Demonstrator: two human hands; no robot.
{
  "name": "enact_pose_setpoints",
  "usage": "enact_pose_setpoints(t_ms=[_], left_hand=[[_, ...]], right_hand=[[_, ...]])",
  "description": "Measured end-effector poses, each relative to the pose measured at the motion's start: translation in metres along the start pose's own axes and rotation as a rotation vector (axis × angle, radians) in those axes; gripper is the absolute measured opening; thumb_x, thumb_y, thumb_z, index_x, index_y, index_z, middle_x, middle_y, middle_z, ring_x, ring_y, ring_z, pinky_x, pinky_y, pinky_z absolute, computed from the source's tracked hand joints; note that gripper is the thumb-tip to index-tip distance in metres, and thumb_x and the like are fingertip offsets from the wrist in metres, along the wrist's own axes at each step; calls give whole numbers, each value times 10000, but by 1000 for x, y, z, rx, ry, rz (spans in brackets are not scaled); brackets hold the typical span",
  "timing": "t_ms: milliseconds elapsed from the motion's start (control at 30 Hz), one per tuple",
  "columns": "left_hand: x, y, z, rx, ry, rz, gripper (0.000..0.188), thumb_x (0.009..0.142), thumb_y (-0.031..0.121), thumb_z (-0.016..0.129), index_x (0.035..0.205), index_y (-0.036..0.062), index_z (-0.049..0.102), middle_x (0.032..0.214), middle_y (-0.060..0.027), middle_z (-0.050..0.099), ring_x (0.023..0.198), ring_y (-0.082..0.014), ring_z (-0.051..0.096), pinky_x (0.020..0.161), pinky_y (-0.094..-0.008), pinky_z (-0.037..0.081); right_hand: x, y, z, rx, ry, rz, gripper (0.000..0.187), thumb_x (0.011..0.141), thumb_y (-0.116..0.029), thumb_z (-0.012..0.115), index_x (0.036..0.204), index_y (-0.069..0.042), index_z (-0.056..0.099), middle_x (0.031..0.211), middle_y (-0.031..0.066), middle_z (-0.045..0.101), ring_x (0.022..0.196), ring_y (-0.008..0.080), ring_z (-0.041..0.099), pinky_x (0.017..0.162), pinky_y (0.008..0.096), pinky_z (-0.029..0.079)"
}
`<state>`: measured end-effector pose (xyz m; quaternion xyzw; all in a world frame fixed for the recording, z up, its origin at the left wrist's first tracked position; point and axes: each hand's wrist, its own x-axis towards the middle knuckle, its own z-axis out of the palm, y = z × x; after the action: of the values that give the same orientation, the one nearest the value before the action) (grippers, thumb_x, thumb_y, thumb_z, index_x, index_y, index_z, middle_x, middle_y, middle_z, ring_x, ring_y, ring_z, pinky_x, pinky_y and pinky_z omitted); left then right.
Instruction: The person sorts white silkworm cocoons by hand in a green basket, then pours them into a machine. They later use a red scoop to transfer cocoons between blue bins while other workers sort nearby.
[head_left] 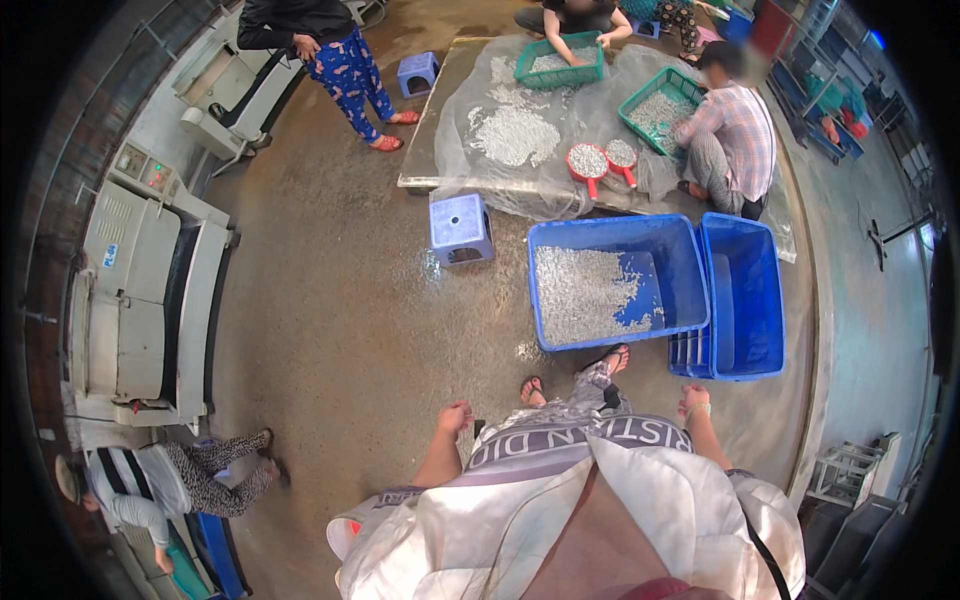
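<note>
One blue tub (pixel 680 262) sits open side up just ahead of your right foot (pixel 620 357), with small pale pieces (pixel 585 290) spread over the left and middle of its bottom. Neither of your hands appears to touch it: your left hand (pixel 455 417) hangs well apart, and your right hand (pixel 693 398) hangs near the close end of a second blue tub (pixel 748 290). Your fingers look loosely curled on both sides, with nothing visible pinched; I cannot tell whether they press together.

To handle the first tub well, square up to it, grip its two short sides and bend at your knees. Its left side is probably heavier, so keep it level lest the pieces slide. The floor (pixel 350 300) looks wet; plant your feet carefully.

The first tub's long axis runs left to right across you, its right end turned slightly away. The second's points away from you.
</note>
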<state>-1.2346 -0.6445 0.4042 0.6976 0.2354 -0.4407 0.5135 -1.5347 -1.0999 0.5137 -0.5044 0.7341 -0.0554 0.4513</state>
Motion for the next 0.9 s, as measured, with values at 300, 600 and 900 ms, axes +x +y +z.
enact_pose_setpoints(t_ms=[300,600,900], left_hand=[[1,17,15,47,-17,33,332,723,99,545,1051,52,556,798,-65,610,612,-166,601,468,-265,404],[-6,9,19,94,-20,19,343,696,75,542,1038,61,562,803,-58,606,633,-173,603,475,-269,401],[-5,13,30,131,-10,35,311,715,118,571,1024,79,572,817,-38,615,640,-155,613,486,-258,398]], right_hand=[[12,17,-12,-30,-54,29,403,742,-251,598,1108,-123,486,939,72,549,690,212,552,516,365,469],[24,57,-25,13,-68,68,406,746,-258,599,1108,-116,482,943,84,541,709,237,562,540,376,482],[-10,38,-27,11,-66,30,413,743,-231,584,1120,-90,495,964,78,558,725,200,559,512,323,465]])
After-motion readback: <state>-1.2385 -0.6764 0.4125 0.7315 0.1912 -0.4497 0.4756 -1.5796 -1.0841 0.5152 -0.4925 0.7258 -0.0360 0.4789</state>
